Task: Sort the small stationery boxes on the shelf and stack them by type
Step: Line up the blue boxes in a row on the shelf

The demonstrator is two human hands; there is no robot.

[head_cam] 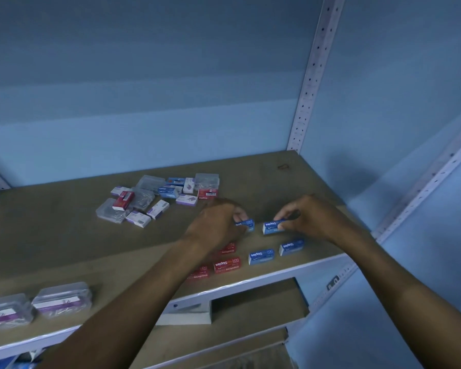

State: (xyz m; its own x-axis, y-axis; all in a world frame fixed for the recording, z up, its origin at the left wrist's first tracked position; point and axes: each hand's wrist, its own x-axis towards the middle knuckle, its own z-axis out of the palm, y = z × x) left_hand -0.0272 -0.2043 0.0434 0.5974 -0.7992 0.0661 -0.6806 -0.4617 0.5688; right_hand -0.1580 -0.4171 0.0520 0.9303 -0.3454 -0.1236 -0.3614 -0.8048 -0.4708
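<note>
- Head view: shelf board (64, 230), brown with a pale front edge, serves as the landmark for everything below.
- Left hand (218, 225) is over the middle of the shelf board, fingers curled, pinching a blue staples box (246, 225) by its end; most of that box is hidden behind the hand.
- Right hand (312, 218) is just to the right of it, fingers curled round a second blue staples box (273, 227), gripping its right end. The two held boxes lie near each other, a small gap between them.
- Closer to the board's front edge, two more blue boxes (261, 256) (291, 245) lie flat side by side, apart from each other.
- Left of those, near the front edge, red staples boxes (227, 265) lie close together; the left forearm covers part of them, so their number cannot be told.
- Toward the back of the board, left of the hands, sits an unsorted pile (157, 198) of red, blue, purple-and-white and clear plastic boxes, some overlapping.
- At the board's front left corner, two clear cases with purple labels (61, 299) stand just beside each other.
- White perforated upright (310, 75) rises from the back right corner of the board.
</note>
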